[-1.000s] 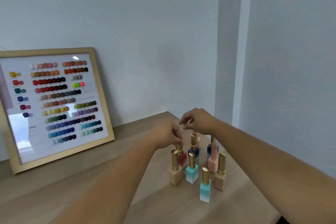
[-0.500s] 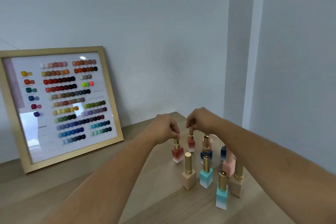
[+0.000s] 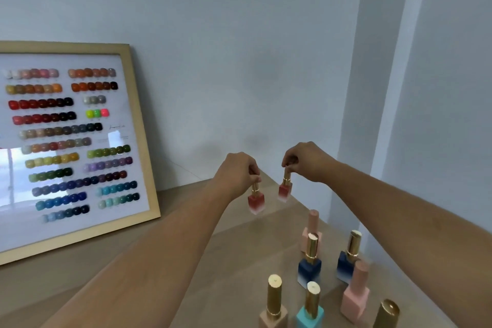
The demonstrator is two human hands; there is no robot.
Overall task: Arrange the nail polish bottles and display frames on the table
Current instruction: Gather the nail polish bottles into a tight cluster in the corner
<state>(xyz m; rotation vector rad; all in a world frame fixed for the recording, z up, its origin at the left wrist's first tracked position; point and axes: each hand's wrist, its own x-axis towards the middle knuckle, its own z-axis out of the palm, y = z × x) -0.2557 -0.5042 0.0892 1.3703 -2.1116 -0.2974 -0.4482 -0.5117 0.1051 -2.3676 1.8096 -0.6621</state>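
My left hand [image 3: 237, 172] pinches the gold cap of a red nail polish bottle [image 3: 256, 202] and holds it above the wooden table [image 3: 186, 261]. My right hand [image 3: 306, 160] grips the cap of a second red bottle [image 3: 285, 192] beside it, at about the same height. Both bottles hang near the table's far corner. A gold-framed colour swatch display [image 3: 72, 146] leans against the wall on the left. Several other bottles stand in a group at the lower right: two dark blue [image 3: 308, 269], two pink [image 3: 355, 301], a teal one [image 3: 310, 314] and a beige one [image 3: 273, 314].
The table's right edge [image 3: 332, 229] runs diagonally close to the bottle group, with a grey wall and a corner column behind it. Bare wood stretches between the frame and the bottles. A gold cap [image 3: 387, 313] shows at the bottom right.
Both hands have lifted a red bottle each out of the group and carried them away toward the far corner. The camera has moved closer and tilted, so the group sits lower in view.
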